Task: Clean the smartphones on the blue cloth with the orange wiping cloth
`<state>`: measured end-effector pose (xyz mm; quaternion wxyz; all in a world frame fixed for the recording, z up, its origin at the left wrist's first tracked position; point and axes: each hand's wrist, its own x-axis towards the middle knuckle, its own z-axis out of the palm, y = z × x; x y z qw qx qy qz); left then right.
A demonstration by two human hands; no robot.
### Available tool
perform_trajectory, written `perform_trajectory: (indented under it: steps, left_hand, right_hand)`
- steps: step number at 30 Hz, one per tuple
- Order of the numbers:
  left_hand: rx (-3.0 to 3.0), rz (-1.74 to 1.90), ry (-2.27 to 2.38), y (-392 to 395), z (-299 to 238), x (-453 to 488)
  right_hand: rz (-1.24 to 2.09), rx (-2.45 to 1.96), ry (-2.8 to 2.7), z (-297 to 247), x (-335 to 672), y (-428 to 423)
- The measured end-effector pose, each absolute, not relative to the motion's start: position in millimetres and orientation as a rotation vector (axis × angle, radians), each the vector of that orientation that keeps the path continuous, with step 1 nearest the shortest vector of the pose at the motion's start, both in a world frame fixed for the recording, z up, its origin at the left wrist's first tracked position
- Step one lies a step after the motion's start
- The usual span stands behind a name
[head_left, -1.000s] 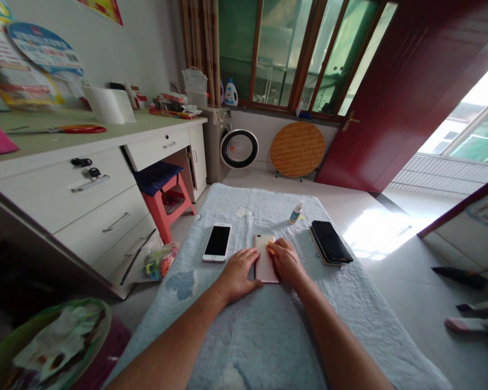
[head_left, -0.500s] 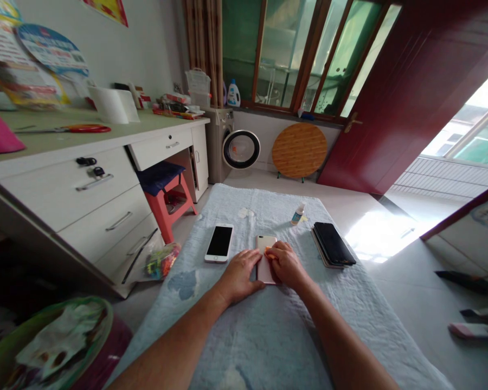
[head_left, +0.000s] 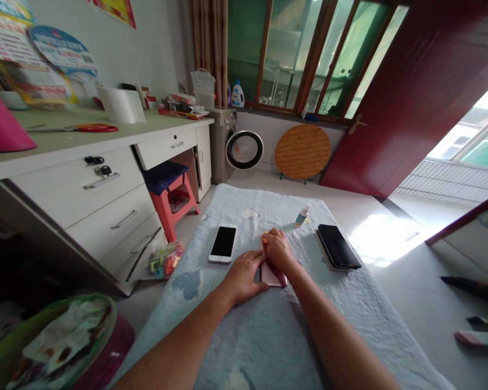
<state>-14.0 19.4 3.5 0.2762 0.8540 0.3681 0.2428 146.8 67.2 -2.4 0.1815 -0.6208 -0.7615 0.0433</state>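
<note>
A pink phone [head_left: 271, 275] lies back up on the light blue cloth [head_left: 268, 336] in front of me. My left hand [head_left: 244, 276] rests flat at its left edge, fingers touching it. My right hand [head_left: 277, 250] presses on the phone's upper half, fingers closed on a small orange thing, most of it hidden. A white phone [head_left: 223, 243] with a dark screen lies to the left. Two stacked dark phones [head_left: 337, 247] lie to the right. A small bottle [head_left: 302, 216] stands beyond them.
A white desk with drawers [head_left: 85, 179] runs along the left, with a red stool [head_left: 168, 192] under it. A green bin of used tissues [head_left: 52, 346] sits at lower left. A washing machine [head_left: 236, 146] and a round wooden board [head_left: 302, 152] stand by the far wall.
My right hand has slid up the pink phone, from its middle to its top end. My left hand has stayed at the phone's left edge.
</note>
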Motion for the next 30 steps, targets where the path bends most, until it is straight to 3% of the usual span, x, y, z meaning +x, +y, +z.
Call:
perform_trajectory:
  steps: [30]
  left_hand:
    - [2.327, 0.668, 1.004, 18.8, 0.8, -14.3]
  right_hand:
    - [0.113, -1.666, -2.195, -4.2, 149.2, 60.7]
